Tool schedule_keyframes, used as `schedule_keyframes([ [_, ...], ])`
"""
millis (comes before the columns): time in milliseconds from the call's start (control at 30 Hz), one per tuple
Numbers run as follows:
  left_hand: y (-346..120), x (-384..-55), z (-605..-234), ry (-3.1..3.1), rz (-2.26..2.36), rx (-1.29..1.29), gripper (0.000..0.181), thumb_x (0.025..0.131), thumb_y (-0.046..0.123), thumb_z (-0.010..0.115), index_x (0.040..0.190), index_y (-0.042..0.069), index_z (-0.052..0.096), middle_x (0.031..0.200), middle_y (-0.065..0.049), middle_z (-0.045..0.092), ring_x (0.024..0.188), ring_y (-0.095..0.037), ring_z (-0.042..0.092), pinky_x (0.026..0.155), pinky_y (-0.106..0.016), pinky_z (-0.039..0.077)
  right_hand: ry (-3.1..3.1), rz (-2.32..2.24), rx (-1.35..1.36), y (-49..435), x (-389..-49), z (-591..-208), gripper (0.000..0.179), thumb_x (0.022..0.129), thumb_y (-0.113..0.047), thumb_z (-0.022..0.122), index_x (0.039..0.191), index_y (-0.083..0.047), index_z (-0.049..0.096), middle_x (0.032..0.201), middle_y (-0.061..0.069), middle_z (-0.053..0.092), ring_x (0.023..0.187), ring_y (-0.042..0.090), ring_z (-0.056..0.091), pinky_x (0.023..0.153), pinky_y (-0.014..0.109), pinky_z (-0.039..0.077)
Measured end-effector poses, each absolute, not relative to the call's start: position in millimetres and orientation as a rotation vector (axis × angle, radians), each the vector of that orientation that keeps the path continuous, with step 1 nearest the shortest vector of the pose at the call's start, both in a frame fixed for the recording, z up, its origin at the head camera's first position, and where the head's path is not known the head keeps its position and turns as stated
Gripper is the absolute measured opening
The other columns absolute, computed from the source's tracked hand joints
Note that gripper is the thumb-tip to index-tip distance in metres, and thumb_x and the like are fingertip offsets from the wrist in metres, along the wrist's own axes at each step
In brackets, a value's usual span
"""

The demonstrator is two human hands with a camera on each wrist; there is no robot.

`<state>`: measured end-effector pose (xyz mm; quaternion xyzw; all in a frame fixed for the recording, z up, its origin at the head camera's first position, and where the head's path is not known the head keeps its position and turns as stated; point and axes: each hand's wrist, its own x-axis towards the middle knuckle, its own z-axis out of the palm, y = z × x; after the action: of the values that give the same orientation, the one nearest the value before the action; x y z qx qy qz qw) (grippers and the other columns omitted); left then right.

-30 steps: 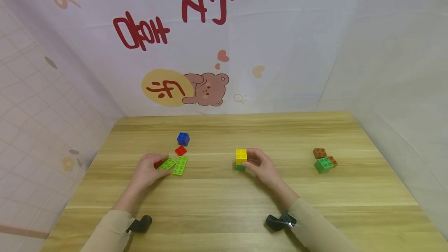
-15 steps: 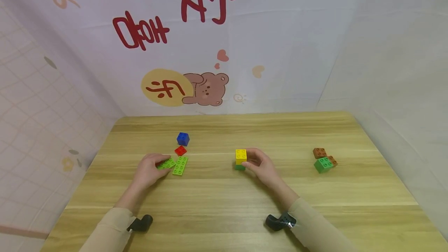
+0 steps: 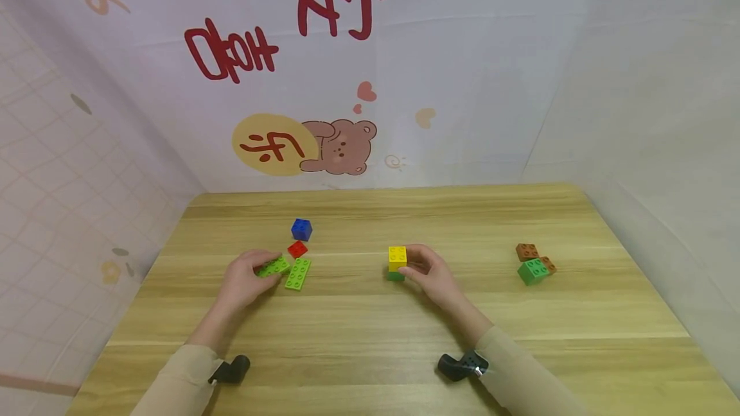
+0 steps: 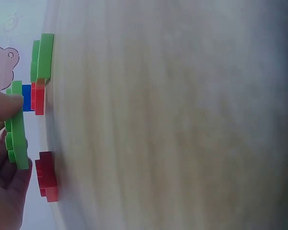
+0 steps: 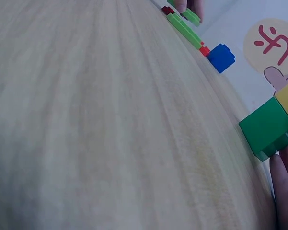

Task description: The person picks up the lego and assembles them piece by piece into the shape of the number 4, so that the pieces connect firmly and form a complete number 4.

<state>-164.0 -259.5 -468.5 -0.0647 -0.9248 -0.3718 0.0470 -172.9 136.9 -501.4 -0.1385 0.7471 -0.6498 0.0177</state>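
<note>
My left hand [image 3: 250, 280] pinches a lime-green 2x4 building plate [image 3: 274, 266] between thumb and fingers. In the left wrist view that plate [image 4: 18, 127] is tilted and raised off the table, above a red brick [image 4: 47, 177]. A second lime-green plate [image 3: 297, 274] lies just right of the hand, with a small red piece [image 3: 297, 249] beyond it. My right hand [image 3: 430, 275] grips a yellow 2x2 brick [image 3: 397, 257] stacked on a green brick [image 3: 396, 276]. In the right wrist view the lower green brick [image 5: 267, 127] shows below the fingers.
A blue brick [image 3: 301, 229] stands behind the red piece. On the right, a green brick [image 3: 533, 271] sits beside two brown pieces [image 3: 527, 251]. The wooden table [image 3: 347, 339] ends at a printed cloth backdrop [image 3: 462, 82].
The left hand has raised its lime-green plate slightly, and the red brick that showed beside the fingers is now hidden in the head view. The right hand keeps its hold on the stack.
</note>
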Motion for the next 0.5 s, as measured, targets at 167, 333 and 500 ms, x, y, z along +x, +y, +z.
schedule_keyframes([
  [167,-259,-163,-468,-2.821,-1.131,-0.218,0.042,0.081,0.003,0.078,0.122,0.001,0.069,0.12,-0.019,0.063,0.112,-0.037,0.058,0.094,-0.051,0.049,2.316,-2.014,-0.43,137,-172,-501,0.037,0.091,0.0,0.069,0.126,0.003,0.059,0.124,0.02,0.061,0.117,0.037,0.056,0.102,0.051,0.045],
  [333,-256,-163,-465,-2.826,-1.13,-0.222,0.041,0.083,0.006,0.078,0.123,0.002,0.069,0.121,-0.018,0.063,0.113,-0.036,0.058,0.094,-0.051,0.049,2.304,-2.007,-0.431,135,-166,-486,0.036,0.091,0.003,0.068,0.126,0.007,0.057,0.123,0.024,0.06,0.117,0.042,0.055,0.102,0.055,0.044],
  [500,-248,-163,-461,-2.814,-1.147,-0.252,0.041,0.083,0.008,0.079,0.123,0.005,0.07,0.121,-0.016,0.063,0.112,-0.035,0.058,0.095,-0.051,0.048,2.289,-2.027,-0.448,133,-160,-472,0.036,0.09,0.003,0.068,0.124,0.007,0.058,0.122,0.024,0.061,0.116,0.043,0.055,0.102,0.056,0.044],
])
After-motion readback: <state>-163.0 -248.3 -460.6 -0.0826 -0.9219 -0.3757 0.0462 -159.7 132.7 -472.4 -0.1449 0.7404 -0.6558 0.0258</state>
